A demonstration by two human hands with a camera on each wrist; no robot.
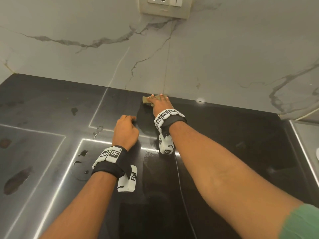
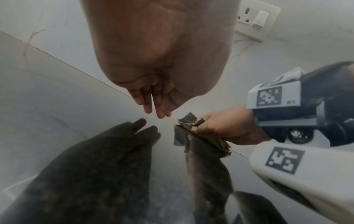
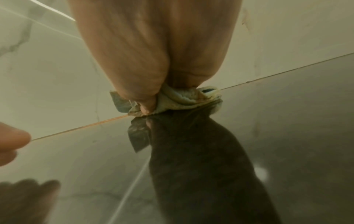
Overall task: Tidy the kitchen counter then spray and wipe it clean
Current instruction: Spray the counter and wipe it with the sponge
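Note:
A crumpled olive-green cloth point(image 1: 146, 99) lies at the back of the glossy black counter point(image 1: 224, 135), right where it meets the marble wall. My right hand point(image 1: 159, 102) lies over it, reaching forward. In the left wrist view the right hand point(image 2: 226, 127) pinches the cloth point(image 2: 188, 119) between thumb and fingers. The right wrist view shows the thumb curled into the cloth point(image 3: 184, 98) at the wall joint. My left hand point(image 1: 126, 128) holds nothing; its fingertips point(image 2: 160, 112) touch the counter just left of the cloth.
A wall socket with a switch point(image 1: 164, 6) sits above the cloth on the marble wall point(image 1: 86, 40). Wet patches point(image 1: 82, 173) and brownish smears point(image 1: 15, 181) mark the counter's left part. A steel edge point(image 1: 303, 140) borders the counter on the right.

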